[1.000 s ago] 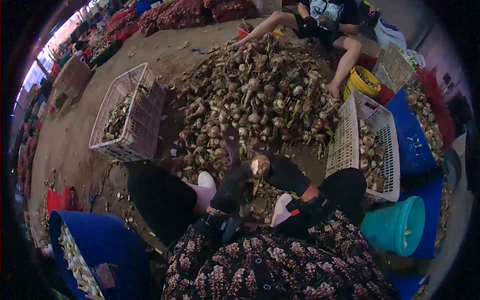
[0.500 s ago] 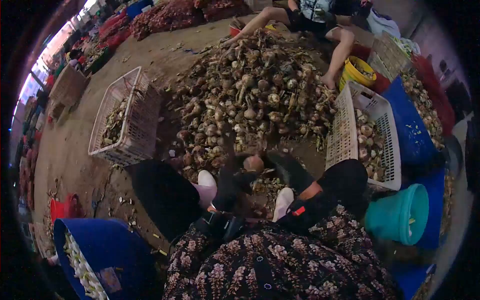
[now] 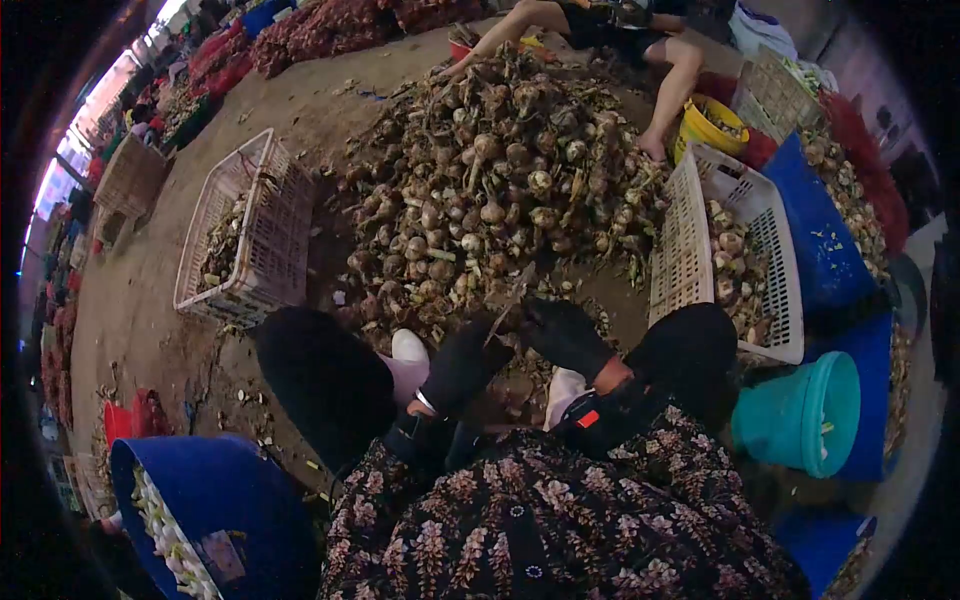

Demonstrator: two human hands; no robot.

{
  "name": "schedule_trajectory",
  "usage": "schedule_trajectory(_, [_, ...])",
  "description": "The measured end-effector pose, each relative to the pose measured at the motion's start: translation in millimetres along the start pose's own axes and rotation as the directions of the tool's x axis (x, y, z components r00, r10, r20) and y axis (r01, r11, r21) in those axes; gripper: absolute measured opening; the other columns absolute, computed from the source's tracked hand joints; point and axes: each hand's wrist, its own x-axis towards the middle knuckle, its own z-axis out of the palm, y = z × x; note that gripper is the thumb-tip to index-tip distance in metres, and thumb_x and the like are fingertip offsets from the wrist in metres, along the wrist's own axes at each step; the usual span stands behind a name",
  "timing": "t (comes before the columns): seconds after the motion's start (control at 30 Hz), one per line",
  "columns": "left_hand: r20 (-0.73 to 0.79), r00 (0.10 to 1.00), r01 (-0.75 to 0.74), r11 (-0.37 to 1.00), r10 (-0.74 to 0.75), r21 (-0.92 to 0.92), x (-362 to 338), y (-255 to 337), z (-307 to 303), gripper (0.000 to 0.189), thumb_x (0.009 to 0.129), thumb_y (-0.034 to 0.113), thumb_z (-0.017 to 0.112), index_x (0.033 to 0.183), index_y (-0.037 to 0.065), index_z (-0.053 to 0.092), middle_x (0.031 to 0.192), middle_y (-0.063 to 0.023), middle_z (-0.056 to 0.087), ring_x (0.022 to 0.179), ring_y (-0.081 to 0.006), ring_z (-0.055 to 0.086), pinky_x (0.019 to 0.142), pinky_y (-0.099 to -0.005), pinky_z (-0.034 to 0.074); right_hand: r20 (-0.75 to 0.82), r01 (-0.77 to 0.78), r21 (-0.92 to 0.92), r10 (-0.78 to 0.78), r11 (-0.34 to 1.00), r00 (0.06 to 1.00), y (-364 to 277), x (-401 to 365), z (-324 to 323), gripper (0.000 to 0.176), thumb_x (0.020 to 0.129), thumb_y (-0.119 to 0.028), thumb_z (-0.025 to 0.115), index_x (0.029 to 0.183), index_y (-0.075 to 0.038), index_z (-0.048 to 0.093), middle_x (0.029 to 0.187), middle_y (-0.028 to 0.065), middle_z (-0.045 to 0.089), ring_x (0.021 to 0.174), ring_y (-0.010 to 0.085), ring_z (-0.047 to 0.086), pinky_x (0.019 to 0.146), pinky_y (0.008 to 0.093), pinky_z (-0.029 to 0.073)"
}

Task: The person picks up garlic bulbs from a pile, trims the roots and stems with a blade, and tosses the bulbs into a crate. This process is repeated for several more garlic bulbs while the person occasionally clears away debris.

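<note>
My left hand (image 3: 462, 366), in a black glove, is closed low over the near edge of the pile. A thin, pale blade (image 3: 497, 326) sticks up and to the right from its fingers. My right hand (image 3: 566, 336), also black-gloved, is closed with its fingertips on a brownish bulb (image 3: 513, 319), partly hidden between the hands. The bulb's dry stalk (image 3: 523, 281) points upward. Just beyond both hands lies a large pile of garlic-like bulbs (image 3: 480, 200) with dried stalks and soil on them.
Left stands a white plastic crate (image 3: 285, 215); right, another crate (image 3: 683, 250) holds bulbs. A teal bucket (image 3: 785, 415) is by my right knee, a blue bin (image 3: 220, 500) of white pieces at lower left. Another person's leg (image 3: 675, 90) and a yellow bucket (image 3: 705, 130) are beyond.
The bulb between my hands has turned and now sits by my right fingers, stalk up. My left hand has drawn slightly back, with the thin blade showing. The view has shifted slightly.
</note>
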Motion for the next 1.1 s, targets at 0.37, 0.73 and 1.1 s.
schedule_trajectory(0.37, [0.413,0.875,-0.481,0.549,0.253,0.683,4,-135,0,0.026,0.07,0.015,0.059,0.096,0.01,0.062,0.089,-0.0108,0.061,0.085,-0.0295,0.058,0.071,-0.0411,0.047,-0.308,0.156,0.559,0.03,0.814,0.951,22,-1,-62,0.025,0.081,-0.01,0.06,0.106,-0.007,0.061,0.098,0.0085,0.062,0.089,0.0187,0.059,0.077,0.0315,0.046])
schedule_trajectory(0.73, [0.042,0.895,0.42,0.805,-0.445,-0.419,9,-60,-4,0.015,0.081,0.021,0.06,0.089,0.009,0.057,0.069,-0.0027,0.054,0.058,-0.0139,0.054,0.047,-0.0289,0.044,-0.662,0.091,0.56,0.379,0.823,0.646,102,-70,-210,0.023,0.082,-0.012,0.058,0.104,-0.006,0.06,0.099,0.0076,0.061,0.088,0.018,0.059,0.075,0.0297,0.047])
schedule_trajectory(1.1, [-0.003,0.915,0.329,0.751,-0.403,-0.572,27,-75,15,0.016,0.088,0.019,0.05,0.081,0.006,0.055,0.063,0.0025,0.05,0.054,-0.0094,0.05,0.043,-0.0248,0.041,-0.658,-0.1,0.617,0.582,0.78,0.478,146,-88,-262,0.021,0.084,-0.014,0.057,0.101,-0.004,0.06,0.099,0.0067,0.061,0.087,0.0174,0.059,0.073,0.028,0.048])
